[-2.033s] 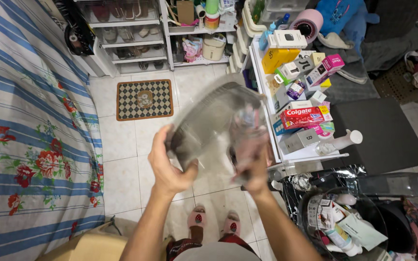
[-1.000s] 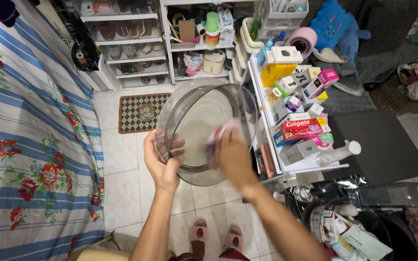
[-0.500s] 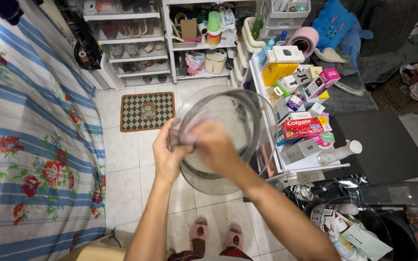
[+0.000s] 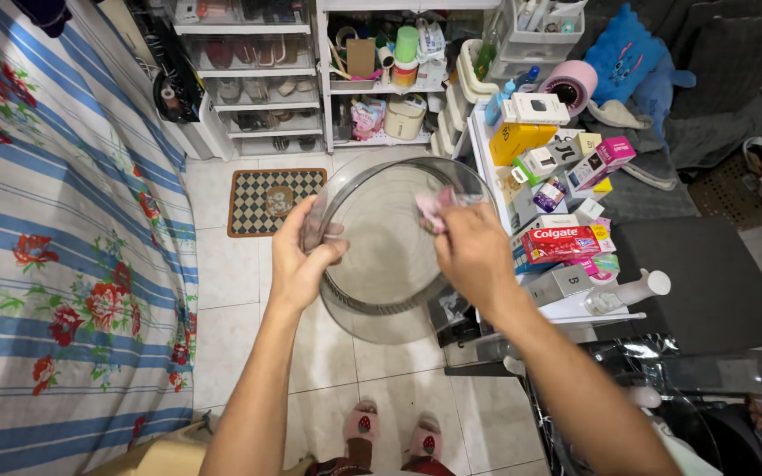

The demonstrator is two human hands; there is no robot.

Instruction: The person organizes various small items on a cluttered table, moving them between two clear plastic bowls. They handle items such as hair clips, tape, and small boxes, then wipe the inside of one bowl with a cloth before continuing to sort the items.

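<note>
Clear round tub (image 4: 381, 264) clamped in left hand (image 4: 297, 256), right hand (image 4: 474, 251) pinching pink cloth (image 4: 434, 207), w/ box-crowded white shelf (image 4: 566, 304) close alongside.

The left hand (image 4: 297, 256) has open tiled floor (image 4: 231, 291) below and ahead of it, as far as the checkered mat (image 4: 275, 198); farther to its left the striped floral bedsheet (image 4: 55, 247) walls off that side. Between the 2 hands the clear round tub (image 4: 381, 264) fills the gap. Just right of the right hand (image 4: 474, 251), the white shelf (image 4: 566, 304) crowded with small boxes (image 4: 566, 159) blocks passage. Beyond both hands, storage racks (image 4: 249, 79) close the way.
</note>
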